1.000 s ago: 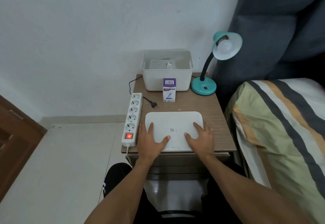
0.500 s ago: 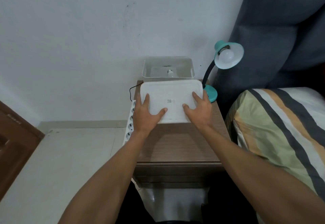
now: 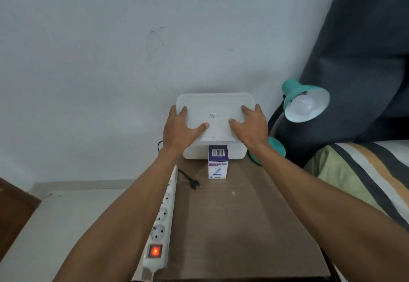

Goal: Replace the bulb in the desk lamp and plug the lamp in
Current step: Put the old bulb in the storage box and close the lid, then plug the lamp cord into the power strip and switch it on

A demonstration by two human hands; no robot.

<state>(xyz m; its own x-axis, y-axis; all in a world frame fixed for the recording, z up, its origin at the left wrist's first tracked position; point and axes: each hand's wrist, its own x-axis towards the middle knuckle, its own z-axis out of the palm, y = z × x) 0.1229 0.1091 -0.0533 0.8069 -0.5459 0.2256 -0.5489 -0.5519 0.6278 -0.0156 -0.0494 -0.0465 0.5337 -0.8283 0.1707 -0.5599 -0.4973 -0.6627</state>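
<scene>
Nearest me, along the left edge of the nightstand point(image 3: 243, 226), I see the power strip point(image 3: 162, 215) with its switch glowing red, so I judge it live; a fingertip on the prongs while plugging in is one risk. Just past it the lamp's plug point(image 3: 194, 185) lies loose near the left edge, not in any socket. At mid-table the small bulb box point(image 3: 218, 162) stands upright, touching the front of the white bin point(image 3: 214, 151) at the back edge; I cannot tell whether it is full.

My left hand point(image 3: 179, 126) and right hand point(image 3: 252, 124) lie flat with fingers spread on the lid point(image 3: 214, 113), pressing it onto the bin rather than gripping. A hard push could shove the bin into the box and tip it. The lid hides the bin's contents.

At the back right corner the teal lamp point(image 3: 305, 100) has a bulb seated; my right forearm passes close to its base and could nudge it.
</scene>
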